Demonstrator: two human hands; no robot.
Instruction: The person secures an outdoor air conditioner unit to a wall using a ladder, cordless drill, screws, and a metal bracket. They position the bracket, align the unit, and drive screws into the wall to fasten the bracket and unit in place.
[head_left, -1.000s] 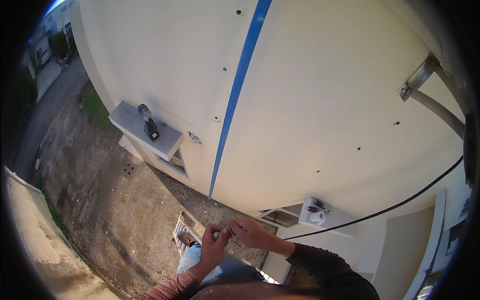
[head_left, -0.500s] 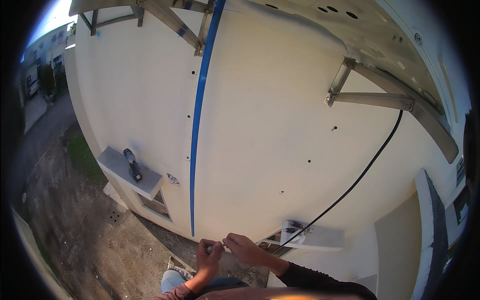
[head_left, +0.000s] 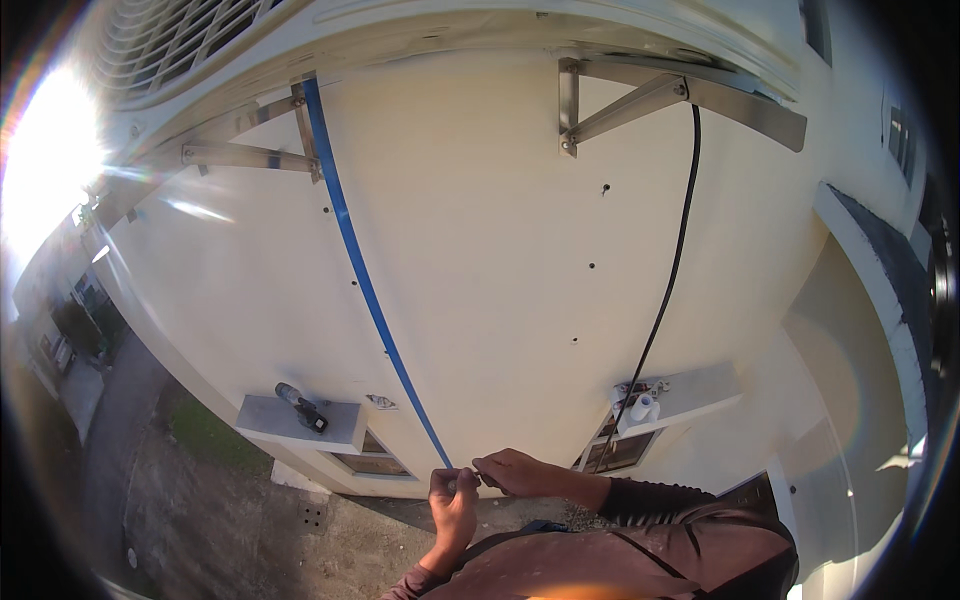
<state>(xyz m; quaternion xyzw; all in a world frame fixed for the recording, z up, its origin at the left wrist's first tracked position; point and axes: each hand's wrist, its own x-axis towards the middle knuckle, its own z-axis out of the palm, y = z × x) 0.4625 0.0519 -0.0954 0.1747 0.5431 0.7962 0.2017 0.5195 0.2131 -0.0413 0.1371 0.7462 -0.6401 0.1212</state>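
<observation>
Hardware piece (head_left: pixel 452 486), small, grey and round-ended, in curled left hand (head_left: pixel 453 510).
Right hand (head_left: pixel 512 472) is just right of it, pinched together; what lies between is too small to tell. Blue strap (head_left: pixel 365 270) rises above left hand; cordless drill (head_left: pixel 302 408) lies up-left of it; black cable (head_left: pixel 678 250) hangs up-right of right hand.

No legible writing anywhere
</observation>
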